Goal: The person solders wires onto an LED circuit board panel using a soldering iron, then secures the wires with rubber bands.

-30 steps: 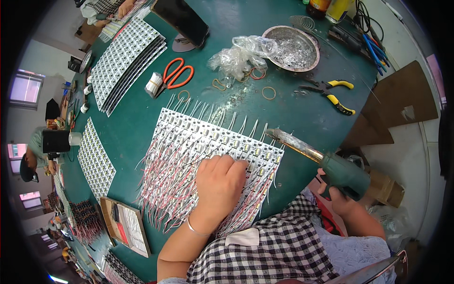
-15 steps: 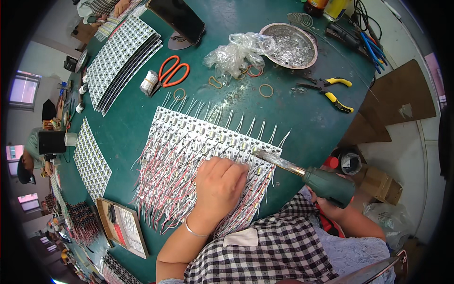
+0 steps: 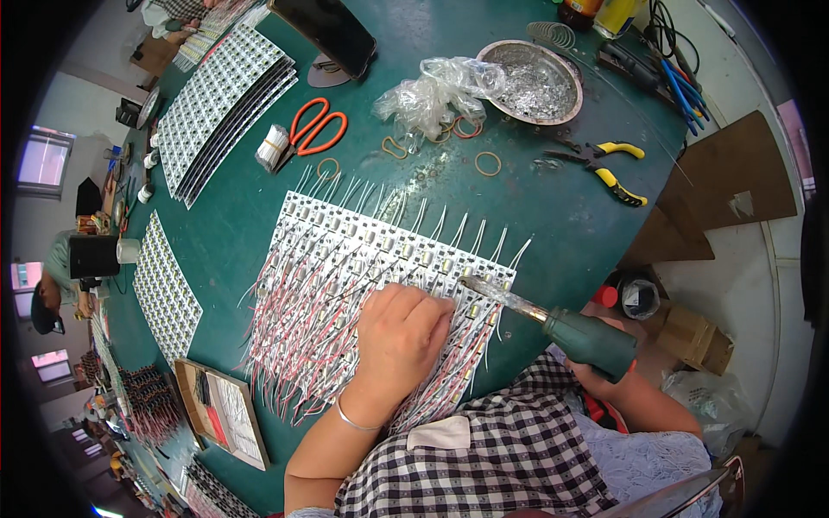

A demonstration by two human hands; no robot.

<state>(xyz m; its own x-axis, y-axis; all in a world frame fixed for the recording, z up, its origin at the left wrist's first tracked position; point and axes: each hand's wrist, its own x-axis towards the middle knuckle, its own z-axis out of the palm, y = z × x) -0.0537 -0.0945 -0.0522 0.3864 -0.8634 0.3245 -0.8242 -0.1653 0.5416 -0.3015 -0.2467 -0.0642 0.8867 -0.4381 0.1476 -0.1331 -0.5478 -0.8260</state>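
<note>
A white circuit board panel point(image 3: 352, 226) lies on the green table, covered with small components and with rows of red and white wires point(image 3: 298, 367) fanning over its near side. My left hand point(image 3: 401, 332) rests on it, fingers bent and pressed together; what they pinch is hidden beneath them. In my right hand point(image 3: 604, 380) is the green handle of a soldering iron point(image 3: 591, 343). Its long metal shaft slants left, and the tip is at the board just beyond my left fingers. Whether the tip touches a joint is too small to tell.
Beyond the board lie orange-handled scissors point(image 3: 318, 128), a bundle of white wires point(image 3: 273, 148), rubber bands point(image 3: 488, 164), a plastic bag point(image 3: 423, 104), a round metal dish point(image 3: 574, 99) and yellow-handled pliers point(image 3: 609, 175). Stacked panels point(image 3: 220, 108) and an open box point(image 3: 246, 423) stand left.
The soldering iron's handle and my right hand have shifted slightly left, while its tip stays near the same spot. My left hand has barely moved.
</note>
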